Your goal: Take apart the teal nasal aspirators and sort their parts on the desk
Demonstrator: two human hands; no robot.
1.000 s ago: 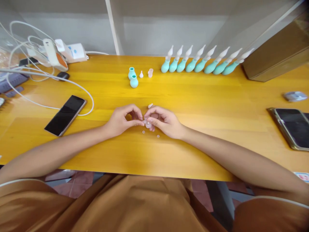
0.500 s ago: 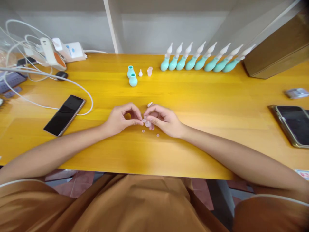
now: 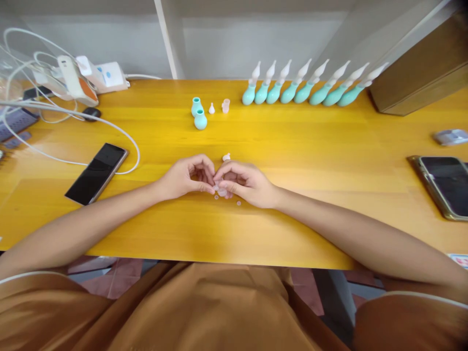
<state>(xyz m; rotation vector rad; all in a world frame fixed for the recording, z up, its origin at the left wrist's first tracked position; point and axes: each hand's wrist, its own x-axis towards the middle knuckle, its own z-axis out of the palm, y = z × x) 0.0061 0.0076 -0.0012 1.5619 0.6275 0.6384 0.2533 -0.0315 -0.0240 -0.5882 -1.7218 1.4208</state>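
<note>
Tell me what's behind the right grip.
A small white piece on the wooden table; the right grip seems to cover its near edge, and whatever lies lower cannot be seen.

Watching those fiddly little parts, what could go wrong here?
The small clear part between the fingertips of the left hand and right hand could slip, since only fingertips seem to hold it. One tiny round piece lies just below the fingertips, and another tiny round piece near the right hand; either might get brushed away. The small white piece just beyond the right hand could perhaps be knocked.
</note>
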